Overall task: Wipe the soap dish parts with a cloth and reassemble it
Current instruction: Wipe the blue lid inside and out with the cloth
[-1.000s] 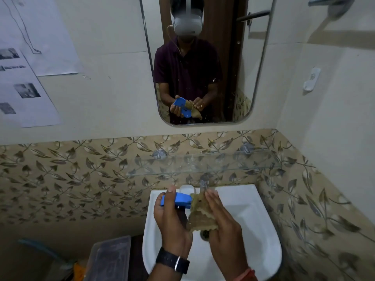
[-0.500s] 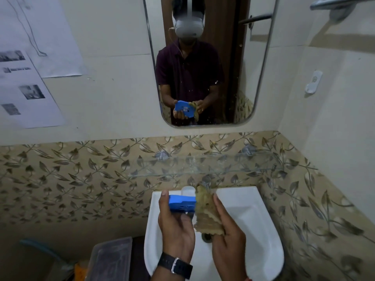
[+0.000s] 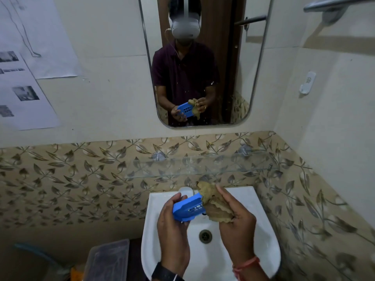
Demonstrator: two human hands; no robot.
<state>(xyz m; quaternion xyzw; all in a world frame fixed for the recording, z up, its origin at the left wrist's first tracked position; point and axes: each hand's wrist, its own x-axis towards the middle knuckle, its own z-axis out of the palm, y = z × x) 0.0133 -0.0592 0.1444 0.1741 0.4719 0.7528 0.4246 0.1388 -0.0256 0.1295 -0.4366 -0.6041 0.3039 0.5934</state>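
Over the white sink [image 3: 261,230] my left hand [image 3: 172,230] grips a blue soap dish part [image 3: 187,208] with small slots, tilted on its edge. My right hand [image 3: 236,226] holds a crumpled tan cloth [image 3: 213,203] pressed against the blue part's right end. The mirror [image 3: 203,61] reflects both hands, the slotted blue part and the cloth. No other soap dish part is in view.
A glass shelf [image 3: 203,166] juts from the leaf-patterned tiles just above the sink. The drain [image 3: 205,236] lies below my hands. A clear plastic box [image 3: 107,260] stands left of the sink. Paper sheets [image 3: 26,78] hang on the left wall. A towel bar [image 3: 334,5] is top right.
The blue part has turned from nearly flat to tilted, showing its slotted face. The cloth moved up along its right end. Both hands shifted slightly over the sink.
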